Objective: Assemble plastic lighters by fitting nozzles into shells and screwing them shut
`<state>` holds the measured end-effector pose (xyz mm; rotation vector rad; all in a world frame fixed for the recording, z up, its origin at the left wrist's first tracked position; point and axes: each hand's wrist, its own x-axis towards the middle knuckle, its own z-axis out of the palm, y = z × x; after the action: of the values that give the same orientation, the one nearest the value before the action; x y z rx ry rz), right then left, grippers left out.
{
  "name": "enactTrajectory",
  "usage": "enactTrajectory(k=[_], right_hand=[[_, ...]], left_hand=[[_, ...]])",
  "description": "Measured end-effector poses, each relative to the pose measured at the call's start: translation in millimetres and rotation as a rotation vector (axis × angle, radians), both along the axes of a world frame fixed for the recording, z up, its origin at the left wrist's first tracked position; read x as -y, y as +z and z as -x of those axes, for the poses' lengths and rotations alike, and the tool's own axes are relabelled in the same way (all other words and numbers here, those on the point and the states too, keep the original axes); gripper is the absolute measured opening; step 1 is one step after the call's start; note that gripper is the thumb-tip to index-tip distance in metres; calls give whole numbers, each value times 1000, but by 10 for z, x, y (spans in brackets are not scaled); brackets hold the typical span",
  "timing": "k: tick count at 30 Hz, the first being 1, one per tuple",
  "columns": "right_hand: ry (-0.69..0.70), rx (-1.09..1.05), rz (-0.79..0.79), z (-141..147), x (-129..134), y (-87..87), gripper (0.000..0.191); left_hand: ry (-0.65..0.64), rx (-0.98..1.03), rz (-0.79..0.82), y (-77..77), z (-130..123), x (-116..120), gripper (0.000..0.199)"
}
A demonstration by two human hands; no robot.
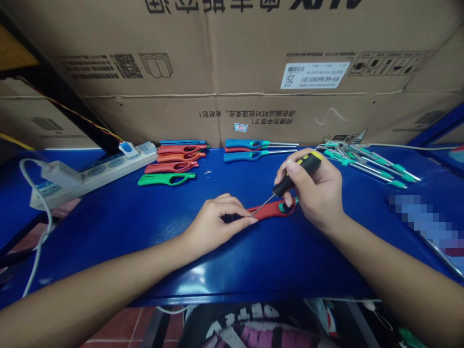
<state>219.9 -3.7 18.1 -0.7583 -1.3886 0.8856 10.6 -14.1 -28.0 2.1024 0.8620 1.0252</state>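
Note:
My left hand (221,220) pinches the left end of a red lighter body (271,211) lying on the blue table. A green trigger piece shows in its loop at the right. In my right hand (315,188) is a screwdriver (297,174) with a black and yellow handle. Its thin shaft slants down to the left, and the tip meets the red body beside my left fingertips. What lies exactly under the tip is too small to tell. My left fingers hide the body's near end.
Red, orange, blue and green lighter shells (166,179) lie at the back left, with tiny screws (207,173) beside them. Long lighters with metal tubes (253,155) sit at the back middle. A pile of metal-tube inserts (377,162) lies right. A power strip (97,171) stands left; a cardboard box (217,72) walls the back.

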Motion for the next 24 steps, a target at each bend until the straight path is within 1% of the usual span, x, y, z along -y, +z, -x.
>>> enactTrajectory(k=[3,6,8,9,12,14,19,24], right_hand=[[44,39,-12,20,37,3,24],[131,67,15,32,54,-25,24],[144,78,19,37,61,-46,23],[137,83,15,39,65,-53,23],[105,102,-9,45,78,-56,22],[73,104,-21,48,84,-45,21],[-32,63,-40,49,72,-1,23],[-47,37,-44,45,60,33,24]], left_hand=[[1,16,12,-4,1,-5,5],[-60,-11,-30,14,4,-6,5],[-100,-44,-57,31,6,-7,7],[-111,-57,-66,40,6,-8,10],[-106,-80,-82,55,11,-20,27],[-87,-87,-84,55,16,-32,31],[-70,-102,-83,44,29,-36,19],[-59,-75,-63,46,20,-12,10]])
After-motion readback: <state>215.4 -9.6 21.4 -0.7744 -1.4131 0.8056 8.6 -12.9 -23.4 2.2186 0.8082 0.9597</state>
